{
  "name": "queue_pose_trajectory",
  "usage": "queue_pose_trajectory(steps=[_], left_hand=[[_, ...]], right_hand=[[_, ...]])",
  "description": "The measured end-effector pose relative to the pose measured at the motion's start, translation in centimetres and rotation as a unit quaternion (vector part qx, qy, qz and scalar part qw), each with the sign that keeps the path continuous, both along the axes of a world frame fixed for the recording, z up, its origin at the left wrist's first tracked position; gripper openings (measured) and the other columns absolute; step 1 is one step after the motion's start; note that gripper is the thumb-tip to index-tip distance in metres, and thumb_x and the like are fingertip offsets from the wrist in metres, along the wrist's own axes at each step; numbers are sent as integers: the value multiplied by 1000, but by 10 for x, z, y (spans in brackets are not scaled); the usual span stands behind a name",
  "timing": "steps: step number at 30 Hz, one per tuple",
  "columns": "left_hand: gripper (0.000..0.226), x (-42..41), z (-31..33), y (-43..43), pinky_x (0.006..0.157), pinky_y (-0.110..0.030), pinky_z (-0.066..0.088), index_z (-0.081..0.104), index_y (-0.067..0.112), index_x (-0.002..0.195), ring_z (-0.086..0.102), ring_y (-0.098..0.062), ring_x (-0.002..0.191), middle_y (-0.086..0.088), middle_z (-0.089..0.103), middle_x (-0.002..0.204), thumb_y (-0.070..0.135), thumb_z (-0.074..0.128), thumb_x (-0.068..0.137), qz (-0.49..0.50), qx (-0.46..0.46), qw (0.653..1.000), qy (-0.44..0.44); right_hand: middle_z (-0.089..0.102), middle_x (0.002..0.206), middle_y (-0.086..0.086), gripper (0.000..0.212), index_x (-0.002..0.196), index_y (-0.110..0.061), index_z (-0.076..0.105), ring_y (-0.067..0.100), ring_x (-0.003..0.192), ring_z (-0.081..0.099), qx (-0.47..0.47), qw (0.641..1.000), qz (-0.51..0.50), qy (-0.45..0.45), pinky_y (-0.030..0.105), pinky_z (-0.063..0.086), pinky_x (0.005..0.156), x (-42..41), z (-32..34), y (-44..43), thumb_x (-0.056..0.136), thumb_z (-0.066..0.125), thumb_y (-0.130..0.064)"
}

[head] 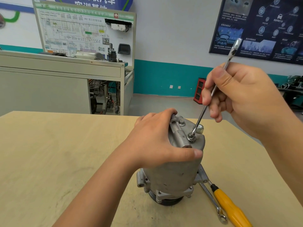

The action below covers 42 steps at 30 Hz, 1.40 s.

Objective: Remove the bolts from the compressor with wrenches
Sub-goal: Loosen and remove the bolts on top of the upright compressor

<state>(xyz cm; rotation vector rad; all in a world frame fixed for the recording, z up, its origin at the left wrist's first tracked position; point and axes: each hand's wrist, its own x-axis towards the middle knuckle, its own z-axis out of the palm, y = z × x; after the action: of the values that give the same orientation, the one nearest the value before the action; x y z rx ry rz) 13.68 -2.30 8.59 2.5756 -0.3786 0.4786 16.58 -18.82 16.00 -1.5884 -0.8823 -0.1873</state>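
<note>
On the compressor (172, 174), wrench (201, 117) over bolt (191, 138).

Dull silver-grey on the compressor (173, 174), shiny steel on the held wrench (211, 99), yellow with a black collar on the screwdriver (229, 208), pale beige wood grain on the surface (65, 145), teal under white on the wall (164, 76), red on the cabinet (199, 90), dark navy on the poster (262, 30).

Compressor (172, 174) on table (65, 153), screwdriver (229, 208) at its right
</note>
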Motion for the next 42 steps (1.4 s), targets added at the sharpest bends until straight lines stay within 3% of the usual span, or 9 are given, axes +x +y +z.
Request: queue_pose_trajectory(steps=[8,13,23,31,37,42], left_hand=[[105,0,1,0,94,-29,31,26,34,139,33,-4,104,22,34,109,84,50,50,0,0,1000,0],[106,0,0,1,96,-31,32,26,33,140,36,-6,110,22,34,112,84,50,50,0,0,1000,2],[106,1,-1,0,95,-31,31,26,34,139,33,-4,104,22,34,110,84,49,49,0,-1,1000,-2],[104,0,1,0,95,-32,34,28,34,137,39,-7,109,22,36,110,84,50,49,0,-2,1000,3],[102,-1,1,0,94,-32,34,30,33,137,39,-7,108,21,40,111,83,50,50,-6,-3,1000,1],[99,-1,2,-1,96,-37,38,33,31,134,43,-10,103,18,46,108,82,51,51,-15,-8,1000,-5]], right_hand=[[58,53,2,24,87,-10,56,11,36,49,-60,997,-41,-26,20,39,34,0,4,9,99,38,-22],[58,53,2,25,86,-11,57,11,35,49,-63,996,-54,-41,20,38,34,0,6,12,99,40,-24],[58,52,4,26,80,-8,54,12,34,48,-29,997,-58,-30,20,37,32,-1,1,6,97,41,-23],[70,68,10,25,98,-12,59,12,38,52,-128,989,-71,-38,20,41,35,4,12,9,101,35,-21],[71,71,11,29,84,-5,59,16,36,54,-160,986,-12,-53,24,44,34,-7,17,19,99,40,-21],[66,65,10,33,75,-9,58,15,43,57,-151,985,43,-67,23,47,40,-18,11,13,90,44,-35]])
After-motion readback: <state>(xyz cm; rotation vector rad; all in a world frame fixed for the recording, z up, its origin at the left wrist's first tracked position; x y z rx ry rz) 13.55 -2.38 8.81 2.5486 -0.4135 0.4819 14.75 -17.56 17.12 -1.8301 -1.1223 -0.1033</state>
